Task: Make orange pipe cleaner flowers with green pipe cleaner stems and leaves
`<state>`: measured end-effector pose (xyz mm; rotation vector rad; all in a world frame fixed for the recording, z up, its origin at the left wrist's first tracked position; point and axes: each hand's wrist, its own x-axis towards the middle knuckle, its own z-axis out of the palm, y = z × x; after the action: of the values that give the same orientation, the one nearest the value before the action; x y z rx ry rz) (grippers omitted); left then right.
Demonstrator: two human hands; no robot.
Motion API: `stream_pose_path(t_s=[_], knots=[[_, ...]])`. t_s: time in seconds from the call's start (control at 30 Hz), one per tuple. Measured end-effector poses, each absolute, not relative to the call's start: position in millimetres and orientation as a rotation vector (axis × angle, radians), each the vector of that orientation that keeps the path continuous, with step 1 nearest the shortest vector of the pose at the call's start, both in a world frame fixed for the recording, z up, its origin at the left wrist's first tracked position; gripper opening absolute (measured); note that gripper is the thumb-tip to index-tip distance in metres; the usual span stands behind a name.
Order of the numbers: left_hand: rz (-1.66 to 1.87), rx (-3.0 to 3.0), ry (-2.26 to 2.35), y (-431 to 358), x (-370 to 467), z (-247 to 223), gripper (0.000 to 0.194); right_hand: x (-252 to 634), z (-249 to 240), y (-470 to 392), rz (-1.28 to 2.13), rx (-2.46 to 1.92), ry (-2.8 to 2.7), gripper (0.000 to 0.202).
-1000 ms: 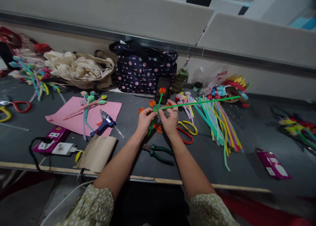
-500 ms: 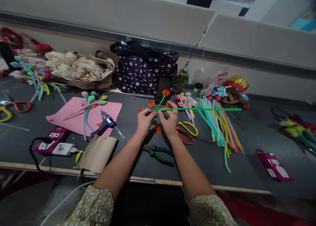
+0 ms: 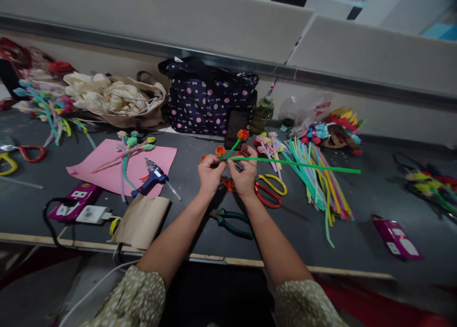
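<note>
My left hand (image 3: 210, 174) pinches the green stems of a small stalk with orange pipe-cleaner flowers (image 3: 220, 151). One orange flower (image 3: 243, 135) stands on a green stem above both hands. Close beside it, my right hand (image 3: 245, 173) has its fingers closed on a long green pipe cleaner (image 3: 303, 164), which reaches far to the right over other pipe cleaners. The fingertips of both hands nearly meet and hide the joint between stems. More orange pieces (image 3: 229, 184) lie just below, between my hands.
Pliers (image 3: 233, 223) and red-yellow scissors (image 3: 268, 192) lie near my wrists. A glue gun (image 3: 152, 178) rests on pink paper (image 3: 103, 167) at left. Colourful pipe cleaners (image 3: 317, 179) lie right. A dotted bag (image 3: 210, 98) and a bottle (image 3: 263, 112) stand behind.
The free end of the long green pipe cleaner has swung down and slightly right. The upper orange flower has shifted a little right. Both hands keep their closed hold.
</note>
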<state>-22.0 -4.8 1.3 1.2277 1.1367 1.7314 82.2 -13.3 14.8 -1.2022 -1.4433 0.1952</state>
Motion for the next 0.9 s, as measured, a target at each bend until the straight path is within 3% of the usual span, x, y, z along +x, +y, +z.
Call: stream_pose_path(t_s=[0.6,0.9], knots=[[1.728,1.126,1.112,-8,-22,5,0.021,84,20,-15,0.141,-1.229,-1.362,0.019],[1.714,1.029,1.061,-7,-20,7,0.020,79,6,-12,0.518,-1.144,-1.312,0.024]])
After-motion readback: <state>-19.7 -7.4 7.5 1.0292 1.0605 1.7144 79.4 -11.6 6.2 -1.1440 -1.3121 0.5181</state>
